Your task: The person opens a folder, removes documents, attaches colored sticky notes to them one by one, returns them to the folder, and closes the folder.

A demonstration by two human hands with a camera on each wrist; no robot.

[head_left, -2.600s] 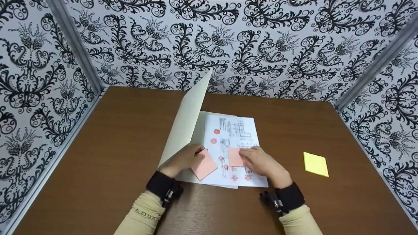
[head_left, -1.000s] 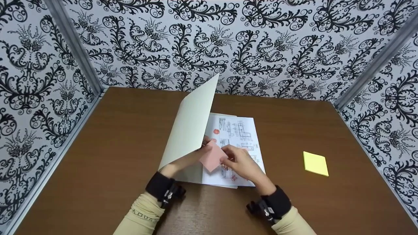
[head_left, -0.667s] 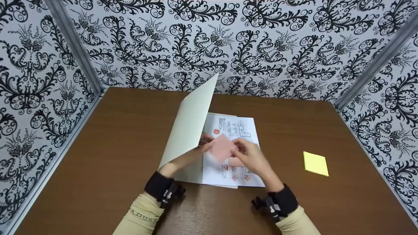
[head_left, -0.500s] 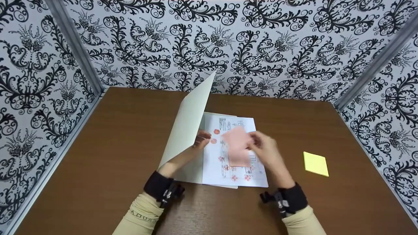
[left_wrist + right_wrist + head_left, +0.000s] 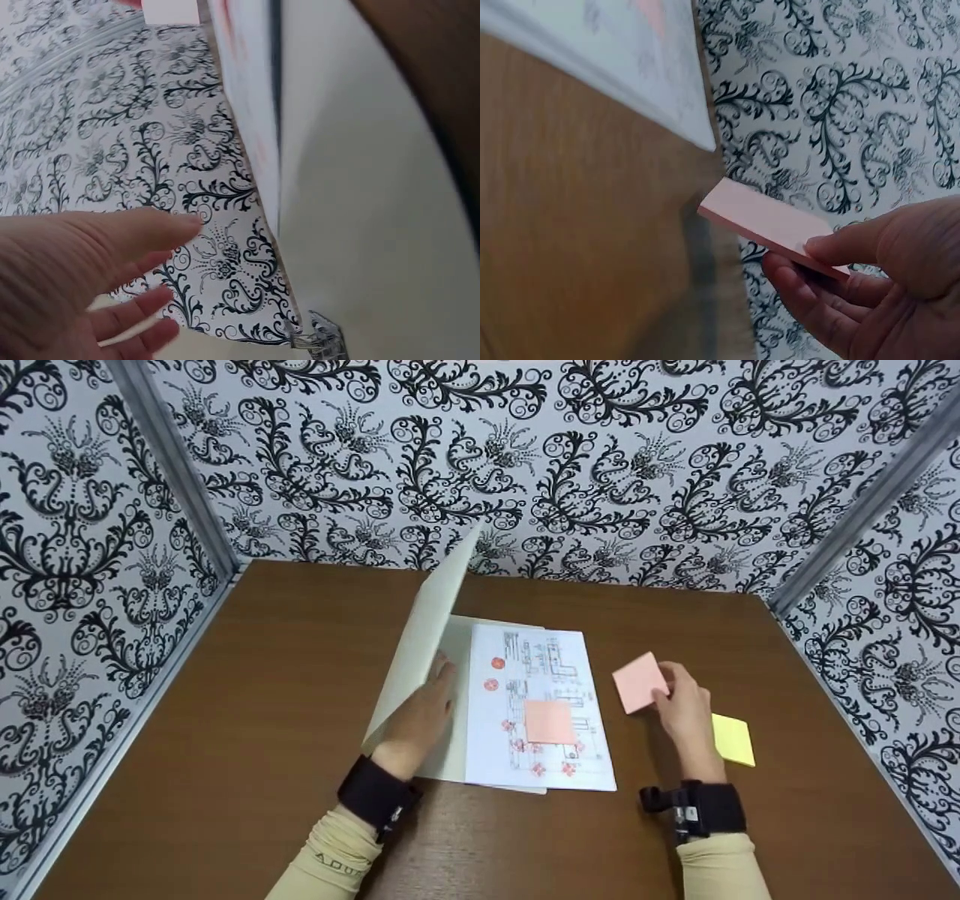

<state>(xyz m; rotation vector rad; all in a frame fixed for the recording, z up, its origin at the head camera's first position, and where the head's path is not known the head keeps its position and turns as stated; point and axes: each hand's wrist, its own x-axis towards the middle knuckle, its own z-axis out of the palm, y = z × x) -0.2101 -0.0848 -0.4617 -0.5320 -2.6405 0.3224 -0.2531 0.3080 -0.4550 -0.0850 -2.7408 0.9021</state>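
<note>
My right hand [image 5: 686,716] pinches a pad of pink sticky notes [image 5: 640,682] between thumb and fingers, above the table right of the folder. The right wrist view shows the pad's thick edge [image 5: 765,221] under the thumb. A cardboard folder lies open, its pale cover [image 5: 424,637] raised steeply. Inside the fold is my left hand [image 5: 420,716], right at the cover, its fingers loosely extended and holding nothing in the left wrist view. On the printed sheets [image 5: 487,757] in the folder, with technical drawings and red stamps, lies a single pink sticky note [image 5: 550,723].
A pad of yellow sticky notes [image 5: 733,740] lies on the brown table [image 5: 285,675] to the right, partly behind the right hand. A metal clip [image 5: 319,339] shows at the folder's fold. Patterned panels [image 5: 495,472] enclose the table at the back and sides.
The pink pad passed from the left hand to the right, which has carried it right, off the papers. The pink note on the sheets is uncovered. The left hand stays beside the cover.
</note>
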